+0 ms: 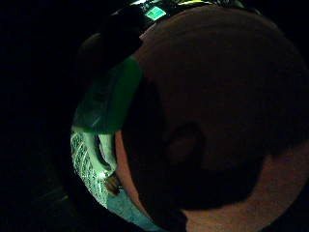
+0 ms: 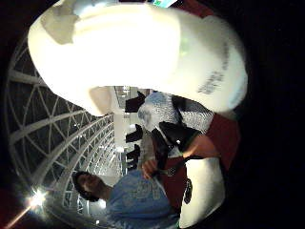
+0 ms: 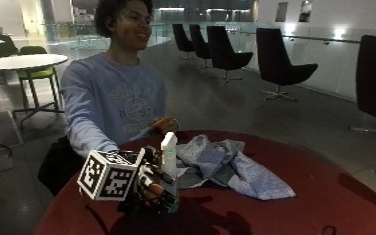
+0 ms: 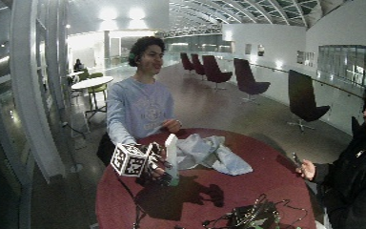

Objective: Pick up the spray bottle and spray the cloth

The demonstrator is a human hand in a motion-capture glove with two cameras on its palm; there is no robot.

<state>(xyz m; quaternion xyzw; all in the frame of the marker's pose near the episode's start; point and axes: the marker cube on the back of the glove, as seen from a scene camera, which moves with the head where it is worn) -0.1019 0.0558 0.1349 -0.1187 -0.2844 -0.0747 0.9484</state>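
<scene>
A person in a light blue sweatshirt is sitting at a round dark red table point(image 3: 292, 200). Their black-gloved right hand point(image 3: 154, 183) is wrapping its fingers around a tall white spray bottle with a pale green base point(image 3: 169, 161), which is standing upright near the tabletop's edge closest to the person. A crumpled pale blue cloth point(image 3: 227, 166) is lying just beside the bottle, toward the tabletop's middle. The bare hand point(image 3: 165, 126) is hovering by the chest. In the thumb side palm view, the bottle's white body point(image 2: 143, 52) is filling much of the frame. In the little finger side palm view, the green base point(image 1: 113, 99) is showing beside a dark shape.
</scene>
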